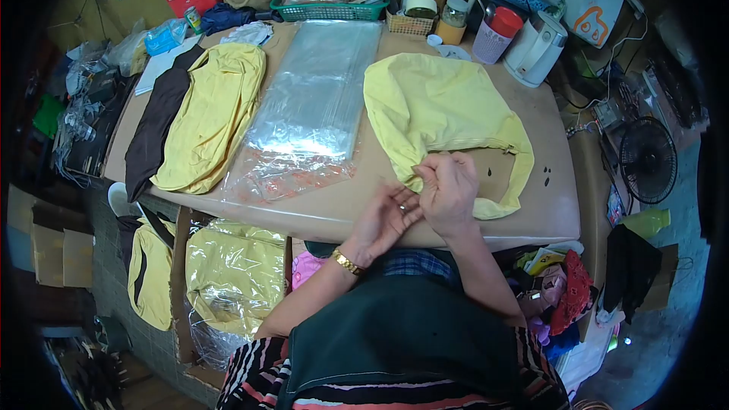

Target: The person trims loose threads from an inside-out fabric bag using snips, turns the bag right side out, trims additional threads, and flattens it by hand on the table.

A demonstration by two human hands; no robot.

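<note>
A pale yellow cloth bag [429, 99] with a long loop-like strap lies at the right of the table. My right hand [452, 191] is closed in a pinch over the bag's near left edge; what its fingertips hold is hidden or too small to name. Just left of it, my left hand [386, 220], with a gold watch [348, 261] on the wrist, is palm up with the fingers apart and slightly blurred. Its fingertips are close to the underside of my right hand. A zipper-like seam runs along the bag's inner edge.
Clear plastic sleeves [319, 91] lie mid-table, left of the bag. Further left is a stack of yellow and dark brown cloth pieces [216, 114]. Below the table edge, a carton [182, 288] holds plastic-wrapped yellow items. A white kettle [536, 49] and baskets line the back.
</note>
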